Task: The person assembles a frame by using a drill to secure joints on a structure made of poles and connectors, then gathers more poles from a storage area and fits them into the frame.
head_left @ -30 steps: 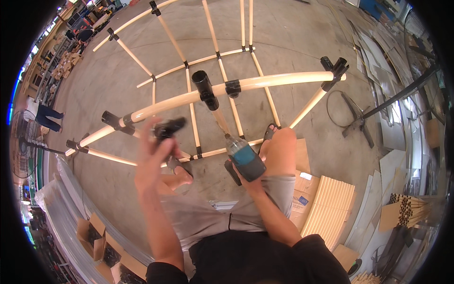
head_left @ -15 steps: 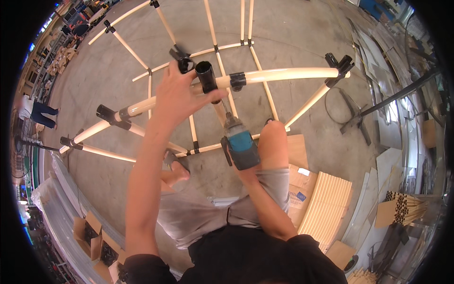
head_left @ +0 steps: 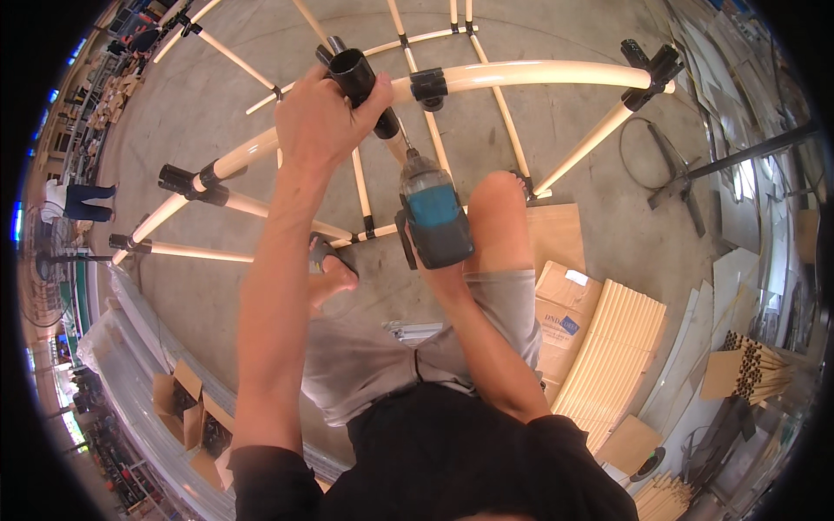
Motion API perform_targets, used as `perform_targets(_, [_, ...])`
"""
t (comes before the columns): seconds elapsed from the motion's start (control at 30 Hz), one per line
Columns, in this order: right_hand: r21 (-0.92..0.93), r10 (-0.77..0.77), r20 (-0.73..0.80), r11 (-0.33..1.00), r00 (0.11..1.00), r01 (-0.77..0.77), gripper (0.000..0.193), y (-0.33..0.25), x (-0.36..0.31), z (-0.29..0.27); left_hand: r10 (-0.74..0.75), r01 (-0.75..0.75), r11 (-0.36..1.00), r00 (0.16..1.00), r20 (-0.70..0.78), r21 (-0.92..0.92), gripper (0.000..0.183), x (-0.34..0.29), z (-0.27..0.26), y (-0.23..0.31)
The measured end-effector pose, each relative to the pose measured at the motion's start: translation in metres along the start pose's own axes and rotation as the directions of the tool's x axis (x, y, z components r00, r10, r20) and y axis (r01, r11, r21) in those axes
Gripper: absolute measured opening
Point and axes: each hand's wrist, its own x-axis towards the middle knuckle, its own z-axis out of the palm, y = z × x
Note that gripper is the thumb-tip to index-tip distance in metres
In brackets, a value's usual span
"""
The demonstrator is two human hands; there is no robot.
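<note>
My left hand [head_left: 317, 122] is wrapped round a black pipe joint [head_left: 354, 76] on a cream pipe [head_left: 539, 73] of a tubular frame. The joint's open socket faces up at me. In my right hand [head_left: 445, 280] is a teal and black power driver [head_left: 434, 213], its bit pointing up beside the lower end of the joint. I cannot tell whether the bit touches a screw. The driver's body hides most of the right-hand fingers. Another black joint [head_left: 428, 89] sits on the same pipe just to the right, and a cluster of black joints [head_left: 647, 74] caps its right end.
More of the cream frame [head_left: 365, 187] stands on the concrete floor ahead. Beside my right leg lie a flat cardboard box [head_left: 569, 326] and a stack of cream pipes [head_left: 612, 356]. Open cartons [head_left: 187, 404] of black parts are at left. A person [head_left: 82, 201] stands far left.
My left hand has closed further round the joint; its thumb now presses on the joint's side. The driver stays by the joint. The whole view has shifted, with the near pipe higher in it.
</note>
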Motion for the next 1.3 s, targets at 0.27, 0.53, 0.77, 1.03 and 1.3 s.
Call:
perform_targets(0.27, [0.009, -0.005, 0.009, 1.000, 1.000, 0.005, 0.011, -0.002, 0.000, -0.001, -0.016, 0.013, 0.999, 0.998, -0.060, -0.045, 0.042, 0.000, 0.004, -0.002])
perform_targets(0.53, [0.033, 0.075, -0.063, 0.997, 0.995, -0.073, 0.015, 0.004, 0.010, 0.000, -0.045, 0.041, 0.996, 0.998, -0.045, -0.078, 0.042, -0.001, 0.000, 0.005])
perform_targets(0.77, [-0.092, -0.097, 0.003, 0.991, 0.995, 0.097, 0.019, 0.003, 0.033, 0.009, -0.060, 0.057, 0.997, 0.997, -0.044, -0.055, 0.043, -0.002, 0.004, 0.003])
perform_targets(1.03, [0.092, 0.141, -0.123, 0.987, 0.982, -0.130, 0.019, 0.012, 0.030, 0.008, -0.046, 0.043, 0.997, 0.998, -0.051, -0.071, 0.043, 0.000, 0.003, 0.001])
perform_targets(1.3, [-0.076, -0.228, 0.020, 0.970, 0.973, 0.229, 0.028, 0.004, 0.017, -0.007, -0.055, 0.053, 0.996, 0.998, -0.029, -0.075, 0.043, 0.000, -0.001, 0.001])
